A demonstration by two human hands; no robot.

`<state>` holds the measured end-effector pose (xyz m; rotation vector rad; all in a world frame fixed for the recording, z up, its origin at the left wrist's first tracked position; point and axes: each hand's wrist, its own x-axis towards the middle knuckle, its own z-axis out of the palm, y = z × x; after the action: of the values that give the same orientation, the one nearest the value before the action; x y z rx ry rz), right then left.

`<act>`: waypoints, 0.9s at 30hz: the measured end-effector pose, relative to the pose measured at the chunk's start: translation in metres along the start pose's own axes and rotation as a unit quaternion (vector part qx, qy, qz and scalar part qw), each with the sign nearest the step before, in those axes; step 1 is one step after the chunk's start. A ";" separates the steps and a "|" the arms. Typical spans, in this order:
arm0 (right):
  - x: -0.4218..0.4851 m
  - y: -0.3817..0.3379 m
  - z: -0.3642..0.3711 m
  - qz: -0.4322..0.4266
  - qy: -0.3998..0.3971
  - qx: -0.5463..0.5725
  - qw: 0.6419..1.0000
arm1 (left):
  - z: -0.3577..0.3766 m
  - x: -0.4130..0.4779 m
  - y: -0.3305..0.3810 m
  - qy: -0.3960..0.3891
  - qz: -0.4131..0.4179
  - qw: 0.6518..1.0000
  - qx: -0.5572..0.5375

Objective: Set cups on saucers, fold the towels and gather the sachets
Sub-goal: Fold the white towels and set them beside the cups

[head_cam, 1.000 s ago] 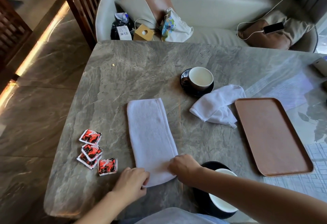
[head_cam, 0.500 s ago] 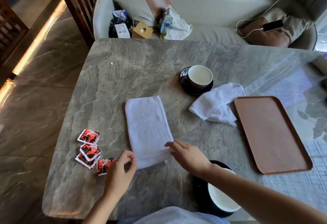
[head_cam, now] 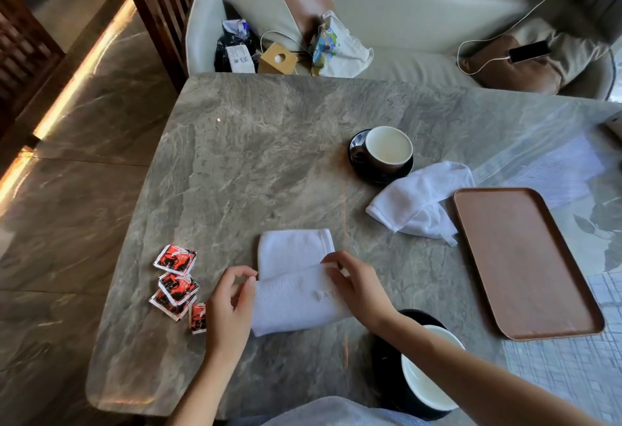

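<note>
A white towel (head_cam: 296, 277) lies on the marble table (head_cam: 255, 163) with its near half doubled over the far half. My left hand (head_cam: 232, 297) pinches the folded flap's left corner and my right hand (head_cam: 356, 287) pinches its right corner. A second white towel (head_cam: 417, 202) lies crumpled at the right. One cup (head_cam: 387, 149) stands on a black saucer (head_cam: 380, 175) beyond it. Another white cup (head_cam: 427, 378) on a dark saucer (head_cam: 387, 351) sits at the near edge, partly hidden by my right forearm. Several red sachets (head_cam: 176, 282) lie at the left.
A brown tray (head_cam: 525, 260) lies at the right. A sofa (head_cam: 404, 5) behind the table holds cushions, bags, a small box and a phone on a charging cable. The table's left edge drops to the tiled floor.
Both hands lifted the towel's near end and carried it away from me, folding the long towel in half. The view shifted slightly.
</note>
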<state>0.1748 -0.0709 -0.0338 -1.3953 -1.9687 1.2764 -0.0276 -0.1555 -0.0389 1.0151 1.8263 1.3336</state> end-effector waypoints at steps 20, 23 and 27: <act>0.056 0.023 0.021 0.148 0.111 0.070 0.980 | 0.046 0.063 -0.034 0.007 -0.127 0.992 0.005; 0.055 0.024 0.021 0.135 0.103 0.063 0.983 | 0.045 0.061 -0.031 0.017 -0.114 0.993 0.019; 0.046 0.023 0.027 0.098 0.086 0.030 0.991 | 0.043 0.048 -0.029 -0.024 0.033 0.970 0.242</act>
<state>0.1474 -0.0400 -0.0751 -1.6421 -1.7025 1.2405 -0.0211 -0.0995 -0.0813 1.3508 2.1497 0.9022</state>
